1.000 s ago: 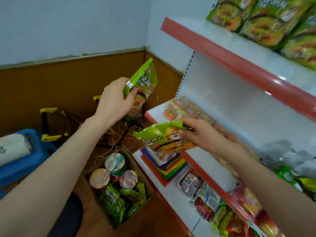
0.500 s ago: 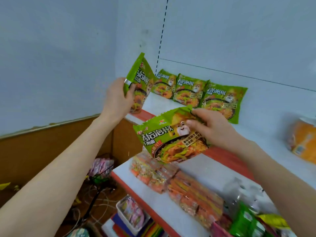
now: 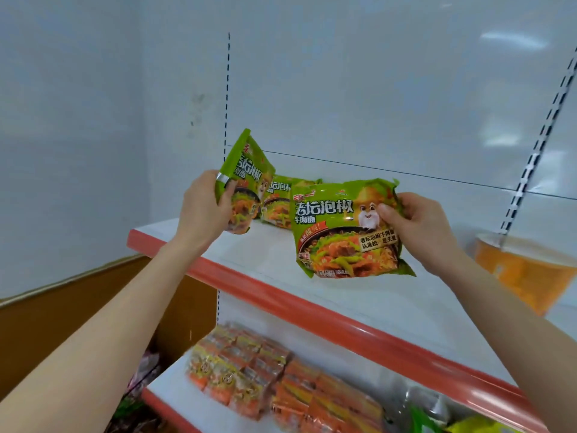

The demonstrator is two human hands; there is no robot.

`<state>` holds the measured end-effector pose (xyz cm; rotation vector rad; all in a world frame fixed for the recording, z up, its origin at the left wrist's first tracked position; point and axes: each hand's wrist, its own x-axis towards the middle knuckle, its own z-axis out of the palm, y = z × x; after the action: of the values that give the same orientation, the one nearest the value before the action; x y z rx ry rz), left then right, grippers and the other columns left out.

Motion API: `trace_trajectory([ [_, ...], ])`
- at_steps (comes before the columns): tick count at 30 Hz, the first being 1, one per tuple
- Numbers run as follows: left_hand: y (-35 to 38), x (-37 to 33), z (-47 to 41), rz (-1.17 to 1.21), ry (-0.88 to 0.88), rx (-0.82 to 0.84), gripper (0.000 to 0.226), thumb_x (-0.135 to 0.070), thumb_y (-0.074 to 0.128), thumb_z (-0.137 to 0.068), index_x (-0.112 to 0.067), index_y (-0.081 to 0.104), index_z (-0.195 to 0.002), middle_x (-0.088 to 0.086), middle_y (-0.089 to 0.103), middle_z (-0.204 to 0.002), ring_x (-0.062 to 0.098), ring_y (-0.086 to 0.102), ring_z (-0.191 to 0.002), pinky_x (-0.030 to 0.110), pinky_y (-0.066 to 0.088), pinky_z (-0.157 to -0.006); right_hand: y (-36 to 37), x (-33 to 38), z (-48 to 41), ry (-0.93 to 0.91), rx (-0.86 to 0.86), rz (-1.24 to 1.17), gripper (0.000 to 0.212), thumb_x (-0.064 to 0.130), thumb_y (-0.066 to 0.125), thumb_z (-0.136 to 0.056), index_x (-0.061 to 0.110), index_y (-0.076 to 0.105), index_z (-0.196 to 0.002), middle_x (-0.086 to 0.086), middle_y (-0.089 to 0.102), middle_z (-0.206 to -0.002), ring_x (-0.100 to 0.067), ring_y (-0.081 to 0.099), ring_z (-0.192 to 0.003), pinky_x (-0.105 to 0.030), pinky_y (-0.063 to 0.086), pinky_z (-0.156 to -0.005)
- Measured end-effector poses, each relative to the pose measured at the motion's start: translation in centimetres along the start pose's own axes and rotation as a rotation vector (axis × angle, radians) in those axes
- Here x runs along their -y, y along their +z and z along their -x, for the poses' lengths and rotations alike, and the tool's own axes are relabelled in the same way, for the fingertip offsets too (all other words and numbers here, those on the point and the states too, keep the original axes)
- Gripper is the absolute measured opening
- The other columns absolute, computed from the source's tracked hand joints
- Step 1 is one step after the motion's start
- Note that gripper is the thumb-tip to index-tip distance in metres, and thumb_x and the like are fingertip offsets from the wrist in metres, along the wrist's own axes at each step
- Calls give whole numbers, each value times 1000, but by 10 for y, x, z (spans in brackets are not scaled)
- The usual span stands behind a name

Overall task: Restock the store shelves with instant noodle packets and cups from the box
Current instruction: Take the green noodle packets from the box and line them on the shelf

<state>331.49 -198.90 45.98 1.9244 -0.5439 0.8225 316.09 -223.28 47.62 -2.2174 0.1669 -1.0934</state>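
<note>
My left hand [image 3: 204, 210] grips a green instant noodle packet [image 3: 246, 179] by its edge, held upright over the left end of the white upper shelf [image 3: 268, 257]. My right hand [image 3: 415, 226] holds a second green noodle packet [image 3: 340, 232] face-on above the middle of that shelf. Behind both, another green packet [image 3: 278, 201] leans against the shelf's back wall, partly hidden. The box is out of view.
The shelf has a red front lip [image 3: 281, 295]. An orange noodle cup [image 3: 524, 270] stands at the shelf's right. On the lower shelf lie several orange snack packs [image 3: 268, 382] and some green ones [image 3: 437, 420]. A brown wall panel [image 3: 78, 307] sits at left.
The view has risen from the box and lower shelves to the upper shelf. Both hands have carried their packets up and over the shelf; the right packet now covers two packets standing at the back.
</note>
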Motion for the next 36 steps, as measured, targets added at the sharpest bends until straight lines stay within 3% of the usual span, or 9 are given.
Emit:
trace_trajectory([
  [5, 5, 14, -23, 29, -3, -17, 31, -22, 45, -96, 2, 52, -115, 23, 59, -106, 36, 52, -97, 31, 32, -71, 10, -23, -32, 140, -121, 50, 24, 16, 56, -88, -7, 58, -82, -15, 54, -72, -24, 49, -70, -32, 35, -65],
  [10, -20, 45, -41, -11, -17, -71, 33, -24, 44, -96, 1, 51, -116, 21, 58, -104, 28, 49, -86, 24, 27, -64, 68, -20, -74, 151, -176, 117, 27, 17, 55, -89, 8, 47, -64, 0, 39, -56, -19, 38, -58, -30, 25, -54],
  [13, -42, 71, -47, -57, -67, -87, 34, -25, 43, -96, 1, 50, -116, 22, 57, -105, 33, 52, -93, 29, 29, -66, 114, -11, -95, 146, -172, 112, 19, 17, 53, -90, 5, 53, -76, -1, 38, -59, -22, 38, -68, -29, 19, -59],
  [16, -60, 92, -49, -114, -104, -98, 32, -24, 44, -96, 0, 51, -115, 22, 58, -107, 36, 52, -98, 29, 28, -67, 156, -7, -113, 162, -124, 64, 19, 16, 51, -92, -1, 59, -93, -9, 48, -78, -21, 41, -78, -27, 25, -63],
  [20, -79, 109, -50, -131, -118, -105, 29, -20, 45, -95, 0, 53, -114, 22, 60, -106, 36, 53, -98, 30, 32, -70, 209, 1, -134, 201, -63, 35, 11, 18, 52, -92, 8, 49, -88, -4, 45, -71, -20, 39, -77, -25, 21, -49],
  [23, -87, 115, -51, -148, -125, -116, 28, -21, 45, -95, -1, 54, -114, 21, 60, -106, 34, 53, -97, 29, 32, -69, 240, 6, -146, 216, -30, 40, 22, 10, 49, -92, -6, 56, -105, -16, 54, -92, -24, 47, -82, -25, 27, -61],
  [27, -88, 117, -51, -168, -124, -138, 28, -21, 45, -95, -2, 54, -115, 18, 61, -104, 20, 45, -84, 24, 26, -63, 268, 10, -154, 243, -9, -3, 26, 9, 44, -95, -8, 51, -113, -24, 57, -114, -32, 54, -102, -25, 29, -68],
  [32, -84, 114, -52, -162, -126, -152, 28, -20, 45, -95, -2, 54, -114, 8, 57, -95, 16, 45, -83, 23, 25, -51, 292, 2, -160, 214, 90, -41, 16, 13, 41, -98, 2, 46, -107, -13, 49, -98, -23, 46, -88, -30, 32, -71],
  [36, -77, 112, -52, -177, -121, -149, 29, -20, 45, -95, -1, 53, -115, 11, 58, -98, 15, 44, -84, 20, 29, -52, 290, -11, -161, 162, 217, 58, 28, 18, 39, -98, -3, 43, -116, -11, 49, -95, -22, 45, -84, -29, 33, -70],
])
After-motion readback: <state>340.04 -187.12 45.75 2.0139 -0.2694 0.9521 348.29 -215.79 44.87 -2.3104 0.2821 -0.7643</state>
